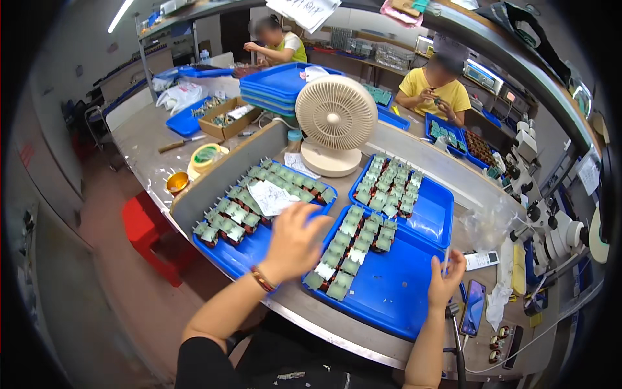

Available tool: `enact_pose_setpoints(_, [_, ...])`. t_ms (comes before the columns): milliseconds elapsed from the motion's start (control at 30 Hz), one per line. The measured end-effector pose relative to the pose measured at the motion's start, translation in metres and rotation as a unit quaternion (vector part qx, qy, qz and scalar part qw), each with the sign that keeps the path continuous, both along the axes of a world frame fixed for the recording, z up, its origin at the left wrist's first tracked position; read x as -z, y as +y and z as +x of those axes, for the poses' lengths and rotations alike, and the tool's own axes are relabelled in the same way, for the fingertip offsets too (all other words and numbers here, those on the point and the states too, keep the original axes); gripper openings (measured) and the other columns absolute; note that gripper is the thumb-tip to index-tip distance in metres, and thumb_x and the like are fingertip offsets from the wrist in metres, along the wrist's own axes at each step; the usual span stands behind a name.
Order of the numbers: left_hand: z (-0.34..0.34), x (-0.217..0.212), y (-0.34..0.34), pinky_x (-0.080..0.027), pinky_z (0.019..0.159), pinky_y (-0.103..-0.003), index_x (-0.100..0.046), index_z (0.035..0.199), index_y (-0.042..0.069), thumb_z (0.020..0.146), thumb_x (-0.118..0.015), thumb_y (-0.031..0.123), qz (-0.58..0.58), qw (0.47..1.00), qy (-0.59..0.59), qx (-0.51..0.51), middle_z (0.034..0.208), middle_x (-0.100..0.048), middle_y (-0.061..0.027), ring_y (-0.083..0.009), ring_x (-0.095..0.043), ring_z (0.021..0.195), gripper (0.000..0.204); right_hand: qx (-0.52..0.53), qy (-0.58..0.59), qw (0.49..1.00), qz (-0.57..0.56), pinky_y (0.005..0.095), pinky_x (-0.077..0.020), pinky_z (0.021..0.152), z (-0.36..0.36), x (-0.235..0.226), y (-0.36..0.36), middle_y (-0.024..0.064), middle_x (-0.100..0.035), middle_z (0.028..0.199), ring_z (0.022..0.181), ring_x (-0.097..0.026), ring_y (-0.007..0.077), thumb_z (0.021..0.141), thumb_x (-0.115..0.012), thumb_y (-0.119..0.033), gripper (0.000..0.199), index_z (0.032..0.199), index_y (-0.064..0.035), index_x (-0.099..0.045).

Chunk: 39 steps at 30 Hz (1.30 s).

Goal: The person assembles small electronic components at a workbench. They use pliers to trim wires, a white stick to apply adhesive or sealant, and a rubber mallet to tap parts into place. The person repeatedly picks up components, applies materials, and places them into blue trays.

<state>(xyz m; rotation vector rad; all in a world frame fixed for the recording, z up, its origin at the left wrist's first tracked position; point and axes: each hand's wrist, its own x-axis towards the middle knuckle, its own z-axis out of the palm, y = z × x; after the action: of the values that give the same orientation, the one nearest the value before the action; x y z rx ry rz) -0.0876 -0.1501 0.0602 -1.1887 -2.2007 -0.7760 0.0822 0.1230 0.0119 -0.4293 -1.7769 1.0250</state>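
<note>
My left hand (295, 240) reaches forward with fingers spread over the edge between two blue trays, nearest a slip of white paper (271, 197) lying on rows of small green-topped components (249, 201). It holds nothing that I can see. My right hand (447, 275) is raised at the right edge of the near blue tray (395, 292), fingers curled around a thin pale object, too small to name. Two rows of components (353, 249) lie in that near tray.
A third blue tray (431, 214) with components sits behind. A beige desk fan (335, 123) stands at the middle. A phone (473, 307) and microscopes (551, 227) are at the right. Two other people work at the far benches. A red stool (146, 230) stands left.
</note>
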Motion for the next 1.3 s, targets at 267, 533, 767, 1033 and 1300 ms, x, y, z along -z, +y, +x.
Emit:
enact_pose_setpoints(267, [-0.069,0.030,-0.045,-0.020,0.100,-0.057,-0.058,0.087,0.010,0.066,-0.061,0.013,-0.129,0.972,0.059,-0.185,0.100,-0.056,-0.0058,-0.0315,-0.042,0.111,0.022,0.005,-0.010,1.000,-0.014,0.0196,-0.0420,0.059,0.011,0.000,-0.014,0.0052,-0.049,0.093,0.071,-0.046,0.0079,0.076,-0.063,0.001,0.035,0.107,-0.0027,-0.048])
enact_pose_setpoints(533, [0.054,-0.034,0.022,-0.037,0.081,-0.044,-0.056,0.077,0.007,0.063,-0.060,0.005,0.058,0.975,0.205,0.063,0.081,-0.060,-0.0064,-0.0265,-0.057,0.081,0.015,-0.252,-0.073,0.920,-0.293,0.0226,-0.0442,0.069,0.014,-0.021,-0.030,0.0055,-0.061,0.090,0.082,-0.056,0.0100,0.081,-0.065,-0.016,0.036,0.109,-0.0045,-0.047])
enact_pose_setpoints(767, [0.121,0.010,0.084,-0.039,0.068,-0.035,-0.056,0.079,0.006,0.063,-0.064,0.004,0.038,0.960,0.122,0.249,0.079,-0.060,-0.0058,-0.0228,-0.057,0.073,0.018,-0.275,-0.196,0.910,-0.240,0.0240,-0.0445,0.070,0.045,-0.047,-0.029,0.0080,-0.062,0.092,0.080,-0.055,0.0078,0.077,-0.064,-0.006,0.042,0.114,-0.0037,-0.045])
enact_pose_setpoints(1033, [0.133,0.045,0.095,-0.031,0.093,-0.046,-0.050,0.112,0.005,0.071,-0.067,0.036,-0.116,0.940,-0.113,0.300,0.117,-0.048,-0.0145,-0.0363,-0.040,0.111,0.054,-0.288,-0.337,0.896,0.016,0.0347,-0.0435,0.082,0.054,-0.004,0.019,0.0116,-0.059,0.098,0.091,-0.057,0.0255,0.073,-0.064,-0.012,0.039,0.110,-0.0056,-0.052])
enact_pose_setpoints(1300, [0.122,0.067,0.095,-0.024,0.099,-0.054,-0.050,0.122,0.011,0.071,-0.059,0.056,-0.295,0.909,-0.103,0.276,0.132,-0.040,-0.0186,-0.0443,-0.033,0.120,0.069,-0.008,-0.354,0.932,0.070,0.0393,-0.0425,0.081,0.077,-0.004,0.037,0.0191,-0.051,0.101,0.095,-0.053,0.0355,0.074,-0.046,0.005,0.042,0.114,-0.0054,-0.052])
